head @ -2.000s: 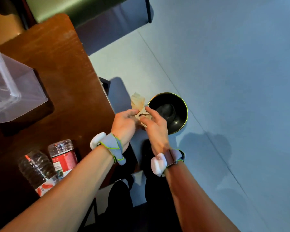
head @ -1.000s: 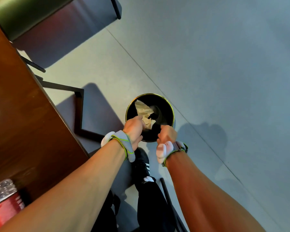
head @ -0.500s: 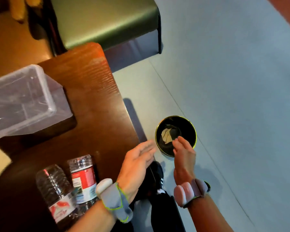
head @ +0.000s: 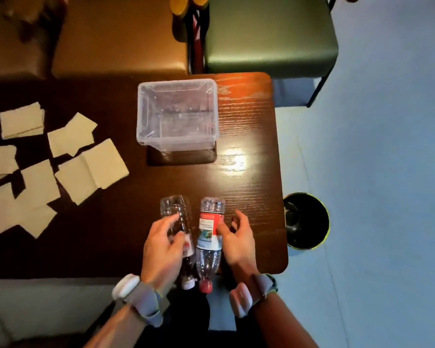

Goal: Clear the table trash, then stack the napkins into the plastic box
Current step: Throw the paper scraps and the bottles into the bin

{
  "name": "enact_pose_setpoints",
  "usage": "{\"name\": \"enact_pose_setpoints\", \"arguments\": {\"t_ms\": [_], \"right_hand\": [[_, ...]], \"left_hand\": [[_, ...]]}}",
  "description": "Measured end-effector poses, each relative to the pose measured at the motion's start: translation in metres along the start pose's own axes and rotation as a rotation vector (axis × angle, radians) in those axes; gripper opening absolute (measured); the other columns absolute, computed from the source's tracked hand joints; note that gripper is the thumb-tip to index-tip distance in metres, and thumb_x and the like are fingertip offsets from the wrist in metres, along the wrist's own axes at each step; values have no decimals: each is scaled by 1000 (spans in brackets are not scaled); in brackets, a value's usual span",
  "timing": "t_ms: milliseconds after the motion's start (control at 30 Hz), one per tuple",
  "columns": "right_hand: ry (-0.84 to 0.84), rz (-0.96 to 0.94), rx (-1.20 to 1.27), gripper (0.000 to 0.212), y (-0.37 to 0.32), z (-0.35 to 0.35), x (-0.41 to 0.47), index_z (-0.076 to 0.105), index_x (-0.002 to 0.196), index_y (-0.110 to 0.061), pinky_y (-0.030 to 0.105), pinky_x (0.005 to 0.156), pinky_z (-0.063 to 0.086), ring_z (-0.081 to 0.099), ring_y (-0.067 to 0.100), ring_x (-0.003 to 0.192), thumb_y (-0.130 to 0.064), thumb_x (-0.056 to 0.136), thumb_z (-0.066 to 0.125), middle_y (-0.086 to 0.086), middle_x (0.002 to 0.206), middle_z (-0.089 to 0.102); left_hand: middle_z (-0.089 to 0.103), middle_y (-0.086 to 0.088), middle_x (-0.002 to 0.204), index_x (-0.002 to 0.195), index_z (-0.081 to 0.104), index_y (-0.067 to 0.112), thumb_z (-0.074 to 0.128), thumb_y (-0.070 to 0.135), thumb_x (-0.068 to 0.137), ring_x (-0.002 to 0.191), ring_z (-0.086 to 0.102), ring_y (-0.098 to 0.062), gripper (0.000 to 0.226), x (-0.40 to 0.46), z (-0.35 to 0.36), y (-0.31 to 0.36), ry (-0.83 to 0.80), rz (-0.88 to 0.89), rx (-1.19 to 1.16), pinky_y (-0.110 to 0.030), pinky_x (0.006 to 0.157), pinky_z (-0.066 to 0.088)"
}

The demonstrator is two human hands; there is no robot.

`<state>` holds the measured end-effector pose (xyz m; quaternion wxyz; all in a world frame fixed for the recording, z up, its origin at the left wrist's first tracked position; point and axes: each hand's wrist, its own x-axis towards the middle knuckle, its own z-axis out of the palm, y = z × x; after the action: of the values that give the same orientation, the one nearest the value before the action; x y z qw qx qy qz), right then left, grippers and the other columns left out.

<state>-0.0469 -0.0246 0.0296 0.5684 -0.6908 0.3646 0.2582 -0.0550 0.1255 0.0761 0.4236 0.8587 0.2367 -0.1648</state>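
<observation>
While our hands close in on the last trash, the napkin work has not begun. Nearest us, our left hand [head: 161, 244] curls around the clear bottle [head: 177, 222], fingers over its side and thumb against it, so we judge it gripped or nearly so. Our right hand [head: 236, 241] sits just beside the red-label bottle [head: 209, 231], thumb touching the label, fingers spread and loosely bent above the desk [head: 249, 172]; it does not yet hold the bottle. Both bottles lie on their sides, touching each other, caps toward us at the near edge.

On the floor to the right, just off the desk corner, stands the bin [head: 307, 221]; it is too dark inside to say what it holds.

Farther left, the napkins [head: 91, 167] lie scattered flat across the desk, some overlapping, none stacked. Beyond the bottles, the box [head: 177, 114] stands upright and empty. Behind it a green chair [head: 269, 33] faces the desk.

We judge the trash step nearly finished: the two bottles remain. All of the stacking is left.
</observation>
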Motion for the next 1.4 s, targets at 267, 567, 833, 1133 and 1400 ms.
{"name": "enact_pose_setpoints", "arguments": {"t_ms": [267, 567, 833, 1133, 1400], "right_hand": [[16, -23, -197, 86, 10, 27, 5, 32, 151, -19, 39, 107, 48, 64, 22, 117, -31, 80, 78, 7, 132, 63], [14, -122, -229, 78, 16, 39, 16, 34, 147, -29, 42, 104, 49, 65, 19, 112, -25, 80, 75, -2, 126, 66], [4, -204, -125, 81, 15, 46, 30, 25, 154, -33, 20, 94, 45, 62, -15, 93, -40, 86, 68, -39, 103, 62], [-60, -205, -36, 71, 27, 43, 17, 26, 156, -32, 37, 109, 47, 57, 10, 127, -29, 95, 61, -9, 141, 57], [-62, -240, -38, 73, 28, 36, 17, 29, 156, -28, 32, 100, 53, 65, 6, 111, -17, 92, 63, -5, 135, 63]], "left_hand": [[35, -12, 156, 156, 28, 13, 71, 23, 90, 144, 37, -25, 79, 26, 6, -47, 45, -260, -75, -38, 119, 30], [59, -19, 137, 154, 29, 7, 80, 30, 69, 124, 61, -33, 102, 54, 23, -76, -77, -454, -368, -53, 108, 47], [59, -4, 141, 148, 45, 15, 73, 30, 88, 125, 59, -18, 68, 63, 27, -83, -36, -339, -347, -48, 108, 48], [55, 1, 136, 135, 60, 22, 58, 62, 80, 120, 58, -19, 67, 60, 26, -82, 9, -361, -210, -43, 105, 48], [72, -2, 111, 104, 65, 33, 61, 66, 74, 103, 71, -29, 44, 69, 39, -71, -8, -316, -301, -54, 95, 55]]}}
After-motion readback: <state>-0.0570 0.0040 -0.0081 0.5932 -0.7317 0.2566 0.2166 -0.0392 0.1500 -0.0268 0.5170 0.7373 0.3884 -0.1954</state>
